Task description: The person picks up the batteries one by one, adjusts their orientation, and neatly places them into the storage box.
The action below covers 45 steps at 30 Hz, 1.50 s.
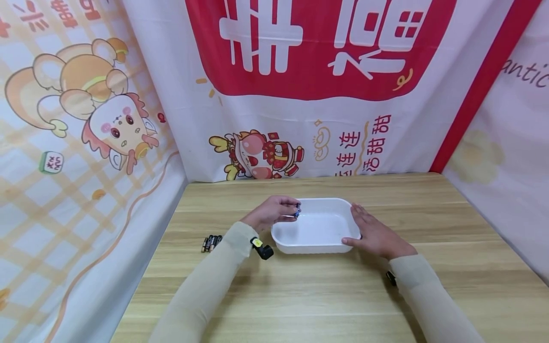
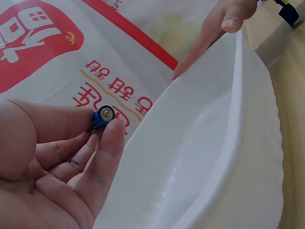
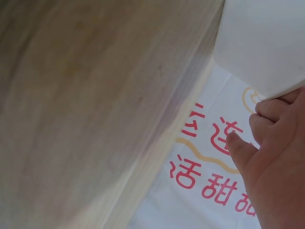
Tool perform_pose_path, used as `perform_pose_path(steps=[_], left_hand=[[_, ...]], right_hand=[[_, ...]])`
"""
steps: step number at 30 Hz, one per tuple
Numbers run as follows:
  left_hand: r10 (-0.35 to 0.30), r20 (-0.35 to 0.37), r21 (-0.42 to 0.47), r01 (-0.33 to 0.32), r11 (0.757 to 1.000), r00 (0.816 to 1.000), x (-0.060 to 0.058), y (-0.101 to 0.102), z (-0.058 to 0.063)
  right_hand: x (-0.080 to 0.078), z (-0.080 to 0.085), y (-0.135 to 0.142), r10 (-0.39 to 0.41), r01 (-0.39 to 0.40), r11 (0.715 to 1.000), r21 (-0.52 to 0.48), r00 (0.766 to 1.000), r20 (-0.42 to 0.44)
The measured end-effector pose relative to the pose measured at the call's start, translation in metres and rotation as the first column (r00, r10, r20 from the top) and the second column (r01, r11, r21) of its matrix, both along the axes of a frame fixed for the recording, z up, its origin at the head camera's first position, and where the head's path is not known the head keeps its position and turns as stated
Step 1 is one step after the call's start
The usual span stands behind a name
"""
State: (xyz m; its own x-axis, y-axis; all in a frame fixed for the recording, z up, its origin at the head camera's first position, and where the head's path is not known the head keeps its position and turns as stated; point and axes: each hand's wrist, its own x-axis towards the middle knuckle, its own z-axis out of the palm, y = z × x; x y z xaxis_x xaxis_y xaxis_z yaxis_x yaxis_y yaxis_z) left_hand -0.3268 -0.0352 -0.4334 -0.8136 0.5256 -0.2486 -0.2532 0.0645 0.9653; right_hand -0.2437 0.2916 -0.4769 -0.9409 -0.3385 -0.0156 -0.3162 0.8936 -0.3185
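Note:
In the head view my left hand [image 1: 274, 212] is over the left end of a white plastic container [image 1: 317, 245]. Its thumb and fingertips pinch a small blue battery [image 2: 105, 114], whose metal end faces the left wrist camera. Whether a second battery lies behind it I cannot tell. My right hand [image 1: 375, 234] holds the container's right end, with the thumb at the near rim and the fingers along the outside of the wall. Several batteries [image 1: 211, 243] with dark and copper-coloured casings lie side by side on the table, left of the container and partly hidden by my left sleeve.
The wooden table [image 1: 317, 300] runs back to a printed cloth [image 1: 266, 109] at the rear. Another patterned cloth [image 1: 73, 190] hangs along the left side, and a pale one [image 1: 506, 157] along the right. Each wrist wears a dark strap-on device.

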Motion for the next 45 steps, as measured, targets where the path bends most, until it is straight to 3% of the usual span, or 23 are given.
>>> perform_pose_path(steps=[10,23,35,45], left_hand=[[-0.025,0.022,-0.021,0.025,0.999,0.999,0.0,0.019,-0.003],[-0.009,0.058,-0.052,0.012,0.999,0.998,-0.008,0.041,-0.02],[-0.103,0.013,-0.157,0.104,0.982,0.995,-0.009,0.063,-0.026],[-0.103,-0.036,-0.173,0.095,0.98,0.994,-0.005,0.084,-0.026]], right_hand=[[-0.001,0.0,-0.001,-0.002,0.002,1.0,-0.002,1.0,-0.007],[-0.002,-0.003,-0.001,-0.019,0.019,1.0,0.003,1.0,0.009],[-0.003,-0.003,0.001,-0.036,0.036,0.999,0.005,0.999,0.024],[-0.001,0.0,0.0,-0.042,0.042,0.999,0.011,0.999,0.027]])
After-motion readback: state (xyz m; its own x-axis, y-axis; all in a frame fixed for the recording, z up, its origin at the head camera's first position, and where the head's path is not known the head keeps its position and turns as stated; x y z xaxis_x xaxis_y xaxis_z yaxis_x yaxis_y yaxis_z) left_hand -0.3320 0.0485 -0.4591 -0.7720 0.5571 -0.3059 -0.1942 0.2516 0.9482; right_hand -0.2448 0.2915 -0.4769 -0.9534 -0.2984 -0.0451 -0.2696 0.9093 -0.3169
